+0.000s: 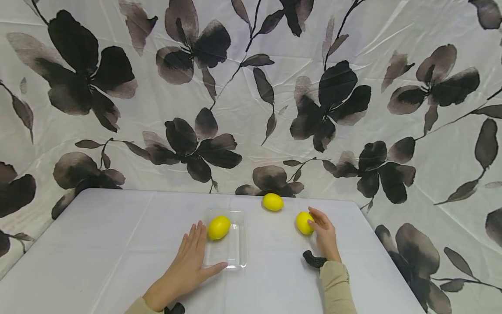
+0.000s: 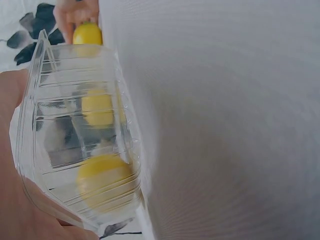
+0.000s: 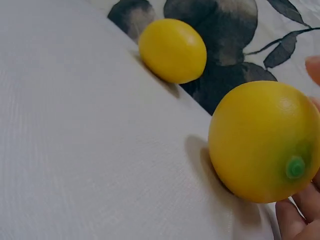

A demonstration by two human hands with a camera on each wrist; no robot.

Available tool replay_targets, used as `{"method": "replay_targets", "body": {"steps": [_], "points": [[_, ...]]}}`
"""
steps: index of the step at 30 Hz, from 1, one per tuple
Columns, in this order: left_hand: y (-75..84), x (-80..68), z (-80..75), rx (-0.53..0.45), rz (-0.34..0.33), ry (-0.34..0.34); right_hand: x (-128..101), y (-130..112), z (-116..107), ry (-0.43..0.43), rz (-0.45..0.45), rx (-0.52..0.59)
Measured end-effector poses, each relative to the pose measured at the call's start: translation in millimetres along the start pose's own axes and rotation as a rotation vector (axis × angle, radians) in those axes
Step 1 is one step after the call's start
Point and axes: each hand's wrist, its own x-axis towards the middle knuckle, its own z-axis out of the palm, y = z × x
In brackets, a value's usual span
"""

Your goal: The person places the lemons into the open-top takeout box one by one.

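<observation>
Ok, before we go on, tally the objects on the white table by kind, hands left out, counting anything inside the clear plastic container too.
Yellow oval lemons: 3 (1 inside the container, 2 outside)
Clear rectangular plastic container: 1
Total: 4

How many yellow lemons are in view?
3: one lemon in the clear container, one lemon near the table's far edge, and one lemon at the right hand. None appears hidden.

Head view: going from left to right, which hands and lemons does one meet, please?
Left hand, lemon in the clear tray, lemon at the far edge of the table, third lemon, right hand.
</observation>
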Motion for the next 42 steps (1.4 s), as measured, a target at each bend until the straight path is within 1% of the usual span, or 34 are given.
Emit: {"method": "replay_targets", "body": {"steps": [3, 6, 8, 11, 14, 16, 20, 23, 26, 29, 32, 37, 39, 42], "points": [[-0.3, -0.3, -2.0, -0.002, -0.004, 0.011, 1.7, 5.5, -0.3, -0.05, 0.002, 0.031], [-0.6, -0.5, -3.6, 0.003, -0.013, 0.015, 2.9, 7.6, 0.5, -0.096, -0.012, 0.038], [-1.0, -0.1, -3.9, 0.009, -0.013, 0.012, 3.5, 7.4, 1.3, -0.124, -0.019, -0.005], [-1.4, 1.2, -3.0, 0.012, -0.008, 0.009, 4.7, 6.0, 1.5, -0.164, -0.022, -0.107], [-1.7, 2.1, -1.4, 0.009, -0.005, 0.011, 5.7, 5.0, 0.9, -0.19, 0.003, -0.195], [-1.7, 2.2, -0.6, 0.005, -0.004, 0.013, 6.4, 4.7, 0.3, -0.188, 0.032, -0.23], [-0.9, 1.3, -0.1, -0.005, -0.004, 0.013, 5.0, 0.2, 1.2, -0.182, 0.078, -0.251], [-0.1, 1.0, -0.4, -0.01, -0.001, 0.015, -0.8, -11.1, 4.9, -0.185, 0.087, -0.276], [-0.2, 0.7, -0.2, -0.004, -0.001, 0.013, -7.6, -22.4, 8.7, -0.199, 0.075, -0.334], [-1.0, 0.4, 0.5, -0.001, -0.002, 0.009, -10.5, -25.9, 9.2, -0.215, 0.065, -0.371], [-1.8, 0.4, 1.6, 0.003, 0.001, 0.009, -7.4, -17.3, 3.6, -0.219, 0.068, -0.375], [-1.6, 1.1, 2.6, 0.006, 0.002, 0.007, 0.5, 6.4, -9.2, -0.176, 0.067, -0.428], [-1.0, 1.1, 2.7, 0.001, 0.002, 0.004, 0.2, 8.6, -10.1, -0.154, 0.073, -0.437], [-0.5, 0.9, 3.0, 0.0, 0.007, 0.002, -0.2, 10.0, -10.9, -0.147, 0.067, -0.428]]}}
